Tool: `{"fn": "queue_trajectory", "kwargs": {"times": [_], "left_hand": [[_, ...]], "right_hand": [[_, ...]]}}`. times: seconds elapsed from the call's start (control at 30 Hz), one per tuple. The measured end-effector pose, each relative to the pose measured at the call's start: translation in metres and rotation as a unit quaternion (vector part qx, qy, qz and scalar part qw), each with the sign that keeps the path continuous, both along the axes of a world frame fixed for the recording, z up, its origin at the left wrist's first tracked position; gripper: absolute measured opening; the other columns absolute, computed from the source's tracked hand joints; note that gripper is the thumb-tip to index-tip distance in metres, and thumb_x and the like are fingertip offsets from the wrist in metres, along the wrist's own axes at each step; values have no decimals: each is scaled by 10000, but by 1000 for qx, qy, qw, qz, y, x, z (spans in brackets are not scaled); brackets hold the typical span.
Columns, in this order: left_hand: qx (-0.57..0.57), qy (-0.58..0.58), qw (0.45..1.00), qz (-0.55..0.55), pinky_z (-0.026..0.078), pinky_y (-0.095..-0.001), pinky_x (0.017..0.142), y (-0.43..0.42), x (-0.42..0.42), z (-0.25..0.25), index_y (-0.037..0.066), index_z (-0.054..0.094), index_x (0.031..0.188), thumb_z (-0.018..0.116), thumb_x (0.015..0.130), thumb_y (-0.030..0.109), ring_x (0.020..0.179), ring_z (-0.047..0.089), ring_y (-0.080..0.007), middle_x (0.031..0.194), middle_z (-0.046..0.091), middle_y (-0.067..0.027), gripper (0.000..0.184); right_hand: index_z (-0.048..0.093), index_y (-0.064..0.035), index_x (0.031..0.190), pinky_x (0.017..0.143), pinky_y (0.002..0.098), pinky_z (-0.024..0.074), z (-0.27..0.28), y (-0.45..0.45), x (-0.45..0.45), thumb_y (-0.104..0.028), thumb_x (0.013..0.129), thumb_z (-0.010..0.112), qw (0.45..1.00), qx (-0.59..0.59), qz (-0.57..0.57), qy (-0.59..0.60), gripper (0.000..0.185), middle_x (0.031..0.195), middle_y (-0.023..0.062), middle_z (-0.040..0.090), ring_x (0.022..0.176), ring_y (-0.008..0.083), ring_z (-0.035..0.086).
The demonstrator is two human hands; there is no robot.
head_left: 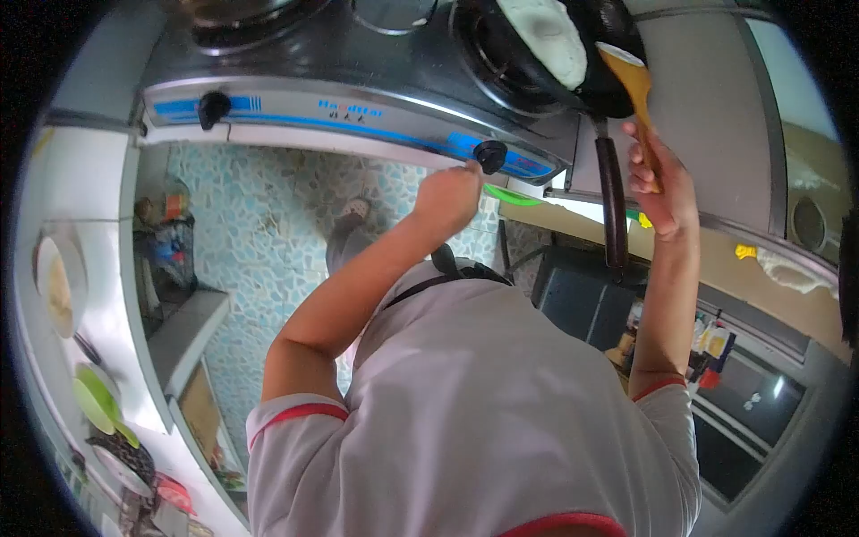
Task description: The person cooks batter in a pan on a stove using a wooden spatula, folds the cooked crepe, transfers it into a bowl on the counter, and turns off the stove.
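My left hand is closed, its fingertips at the black control knob on the front panel of the gas stove. In my right hand is a wooden spatula, gripped by its handle with the blade pointing up over the pan's edge. A dark frying pan sits tilted on the right burner, its long handle reaching down toward me beside my right hand. White food, perhaps a fried egg, lies in the pan.
A second knob is on the panel's left side. Left of me, a white counter holds a bowl and green dishes. A green item shows below the stove's right end. Shelves with bottles stand lower left.
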State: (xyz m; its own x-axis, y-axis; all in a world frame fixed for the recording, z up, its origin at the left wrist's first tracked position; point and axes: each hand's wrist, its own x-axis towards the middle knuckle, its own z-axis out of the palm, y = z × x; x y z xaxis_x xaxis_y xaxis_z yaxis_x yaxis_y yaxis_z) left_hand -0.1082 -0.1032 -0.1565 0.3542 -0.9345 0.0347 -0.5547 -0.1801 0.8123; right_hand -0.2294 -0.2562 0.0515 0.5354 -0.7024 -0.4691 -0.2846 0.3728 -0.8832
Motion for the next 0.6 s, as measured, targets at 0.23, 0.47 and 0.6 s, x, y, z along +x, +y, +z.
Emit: {"fn": "queue_trajectory", "kwargs": {"times": [0.23, 0.47, 0.6], "left_hand": [[11, 11, 998, 57, 463, -439, 513, -19, -15, -21, 16, 522, 755, 521, 819, 341, 568, 584, -337, 620, 589, -150, 331], [-1, -32, 998, 62, 464, -364, 473, -41, -25, -29, 76, 615, 596, 531, 801, 305, 569, 611, -265, 608, 606, -97, 318], [3, 21, 994, 104, 457, -364, 465, -48, -33, -34, 73, 621, 611, 522, 806, 293, 570, 611, -267, 610, 606, -100, 310]], "right_hand": [[458, 33, 1103, 402, 134, 272, -6, -23, -5, -164, 913, 405, 999, -13, -10, 39, 279, 671, 0, 443, 487, 24, 339], [490, 26, 1054, 378, 156, 274, -8, -26, 7, -134, 896, 421, 1000, -14, 2, 27, 235, 640, -9, 441, 479, 33, 363], [482, 39, 1075, 370, 153, 285, -13, -32, 17, -113, 893, 433, 1000, 1, -10, 18, 242, 629, -9, 424, 479, 37, 359]]}}
